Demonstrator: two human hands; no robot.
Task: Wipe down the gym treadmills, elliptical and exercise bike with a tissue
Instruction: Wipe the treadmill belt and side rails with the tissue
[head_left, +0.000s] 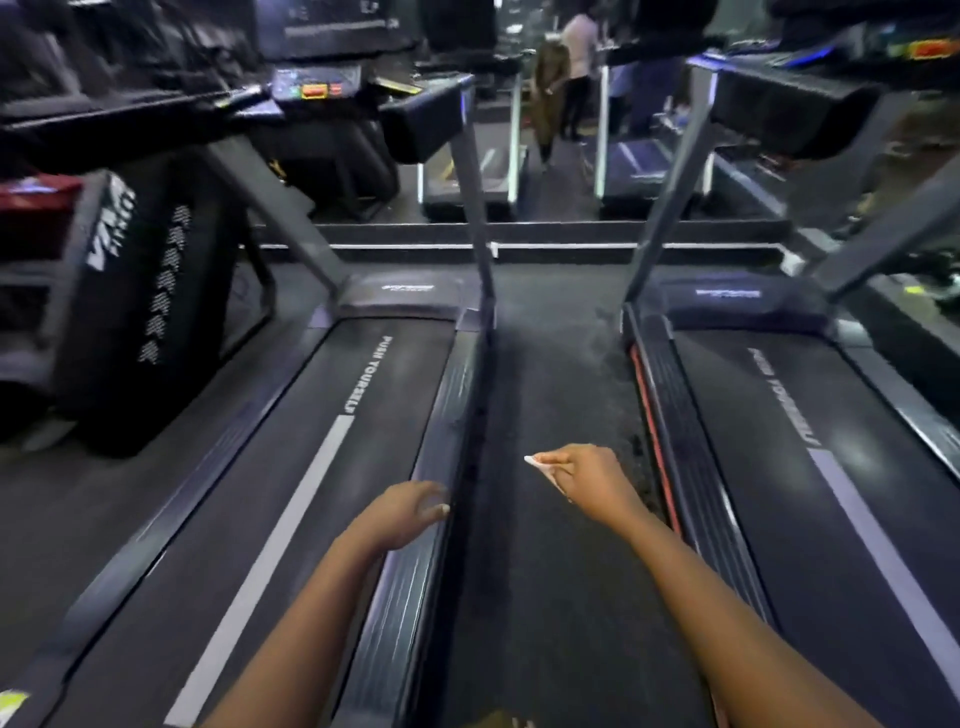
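Note:
Two black treadmills lie side by side, the left treadmill (332, 467) and the right treadmill (810, 467), with a strip of dark floor between them. My right hand (592, 480) hangs over that strip and pinches a small white tissue (543, 467) that sticks out to the left of the fingers. My left hand (410, 512) hovers over the left treadmill's right side rail (415, 582), fingers loosely curled and holding nothing. Whether it touches the rail is unclear.
A black machine with white lettering (130, 291) stands at the left. A mirror wall (519, 130) ahead reflects the treadmills and two people. Grey uprights (475, 208) rise from both treadmills to their consoles.

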